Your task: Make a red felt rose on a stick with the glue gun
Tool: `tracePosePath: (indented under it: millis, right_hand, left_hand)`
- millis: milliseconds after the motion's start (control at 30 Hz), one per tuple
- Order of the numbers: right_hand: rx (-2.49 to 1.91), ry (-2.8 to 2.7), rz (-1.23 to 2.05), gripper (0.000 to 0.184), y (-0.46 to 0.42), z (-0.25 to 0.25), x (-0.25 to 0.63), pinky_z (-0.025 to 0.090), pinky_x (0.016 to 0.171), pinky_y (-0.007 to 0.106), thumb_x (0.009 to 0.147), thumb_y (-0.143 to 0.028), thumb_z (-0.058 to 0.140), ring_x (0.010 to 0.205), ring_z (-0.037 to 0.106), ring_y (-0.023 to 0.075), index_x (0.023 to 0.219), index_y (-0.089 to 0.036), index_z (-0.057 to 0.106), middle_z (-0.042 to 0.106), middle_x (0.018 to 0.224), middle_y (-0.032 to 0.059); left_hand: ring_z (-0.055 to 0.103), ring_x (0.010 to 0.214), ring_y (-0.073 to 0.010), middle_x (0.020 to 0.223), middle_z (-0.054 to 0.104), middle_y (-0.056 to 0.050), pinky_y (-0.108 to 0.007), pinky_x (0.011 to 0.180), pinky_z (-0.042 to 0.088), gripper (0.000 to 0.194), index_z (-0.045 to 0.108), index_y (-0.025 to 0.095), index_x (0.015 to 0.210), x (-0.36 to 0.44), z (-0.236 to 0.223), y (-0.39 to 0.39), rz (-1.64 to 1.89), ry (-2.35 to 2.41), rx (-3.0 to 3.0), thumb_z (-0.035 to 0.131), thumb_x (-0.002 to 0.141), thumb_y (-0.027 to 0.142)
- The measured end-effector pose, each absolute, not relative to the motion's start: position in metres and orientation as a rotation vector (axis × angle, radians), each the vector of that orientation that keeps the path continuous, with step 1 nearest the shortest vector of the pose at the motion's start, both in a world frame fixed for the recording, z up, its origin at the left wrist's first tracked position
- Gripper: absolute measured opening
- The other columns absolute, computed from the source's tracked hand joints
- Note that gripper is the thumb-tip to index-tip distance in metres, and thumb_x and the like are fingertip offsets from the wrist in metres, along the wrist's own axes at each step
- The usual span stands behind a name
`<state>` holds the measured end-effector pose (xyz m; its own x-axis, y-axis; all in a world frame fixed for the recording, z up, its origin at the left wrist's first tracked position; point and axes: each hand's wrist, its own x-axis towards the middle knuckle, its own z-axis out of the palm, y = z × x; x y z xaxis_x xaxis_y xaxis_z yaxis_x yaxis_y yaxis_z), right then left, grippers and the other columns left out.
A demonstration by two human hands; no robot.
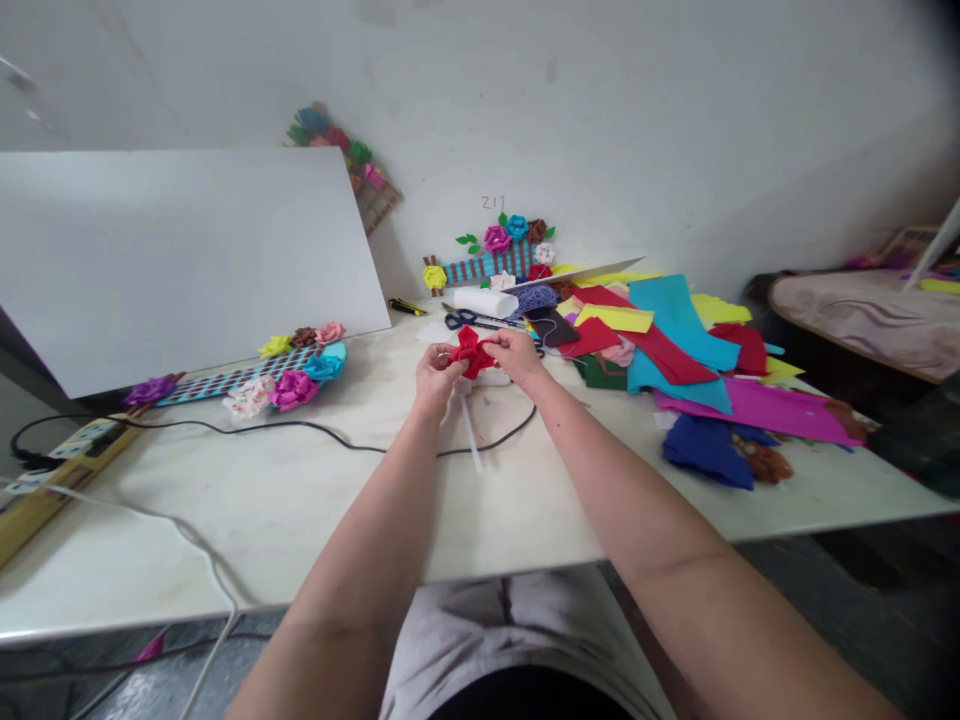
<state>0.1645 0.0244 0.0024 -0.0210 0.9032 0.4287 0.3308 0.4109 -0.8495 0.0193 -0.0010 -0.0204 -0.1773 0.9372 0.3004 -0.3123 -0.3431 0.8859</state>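
1. Red paper flower (468, 350) sits between the left grip (437, 378) and the right grip (519, 358), touching both. Left grip at its left edge, right grip at its right edge.
2. Flower is over the middle of the surface (300, 520), in front of the person (can't tell whether its underside touches anything).
3. One petal points away from the person, toward the wall; other folds spread sideways to the fingers. Shape is bunched, so long axis can't be told.
4. Left grip: closed, thumb and fingertips pinching red paper. Right grip: also closed, thumb and fingertips pinching the opposite side. Gap in each is about nil, just paper; exact finger contact too small to tell.
5. White stick (471, 432) shows just below the flower, long axis running toward the person, near end slightly right.
6. Black cable (360, 447) crosses the surface and loops around just beyond the stick's right side. Scissors (459, 319) and white roll (486, 302) lie behind the flower; coloured paper (679, 330) is piled to the right.
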Motion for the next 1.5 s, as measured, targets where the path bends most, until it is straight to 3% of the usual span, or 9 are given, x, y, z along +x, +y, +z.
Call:
tracePosePath:
  millis: [200,367,633,1067,1500]
  right_hand:
    - [-1.298,-1.565,0.582,0.026,0.021,0.010,0.177,0.050,0.071,0.028,0.084,-0.035,0.048,0.075,0.065,0.0167,0.088,-0.019,0.068,0.071,0.082,0.0032]
    - [-1.838,-1.837,0.127,0.025,0.014,0.022,0.193,0.048,0.084,0.034,0.082,-0.020,0.050,0.103,0.065,0.0270,0.091,-0.020,0.073,0.073,0.104,0.0108]
    - [-2.146,-2.154,0.195,0.030,0.019,0.024,0.208,0.049,0.085,0.034,0.075,-0.018,0.058,0.110,0.064,0.0295,0.100,-0.019,0.075,0.069,0.119,0.0149]
    - [-2.185,-2.229,0.143,0.030,0.021,0.012,0.208,0.051,0.090,0.037,0.078,-0.018,0.062,0.113,0.064,0.0312,0.105,-0.011,0.072,0.069,0.114,0.0220]
    - [-2.200,-2.233,0.196,0.050,0.029,0.008,0.218,0.050,0.092,0.034,0.075,-0.038,0.071,0.111,0.064,0.0300,0.113,-0.007,0.068,0.068,0.115,0.0242]
  left_hand:
    - [0.064,0.061,-0.0151,0.068,0.068,0.001,-0.028,0.063,0.050,0.040,0.053,0.019,0.076,0.010,-0.022,0.006,1.743,0.813,0.959,0.079,0.045,0.023]
    - [0.067,0.066,-0.0180,0.070,0.067,0.002,-0.032,0.067,0.053,0.044,0.051,0.021,0.077,0.006,-0.021,0.006,1.742,0.784,0.881,0.080,0.044,0.025]
    - [0.067,0.065,-0.0184,0.070,0.068,0.001,-0.031,0.062,0.052,0.046,0.051,0.021,0.077,0.004,-0.021,0.006,1.723,0.813,0.836,0.081,0.042,0.024]
    - [0.066,0.065,-0.0191,0.070,0.068,-0.001,-0.031,0.059,0.052,0.044,0.052,0.020,0.076,0.005,-0.024,0.008,1.705,0.848,0.799,0.080,0.042,0.021]
    - [0.066,0.063,-0.0185,0.068,0.069,0.000,-0.030,0.059,0.052,0.040,0.054,0.019,0.076,0.003,-0.024,0.006,1.682,0.857,0.877,0.079,0.045,0.020]
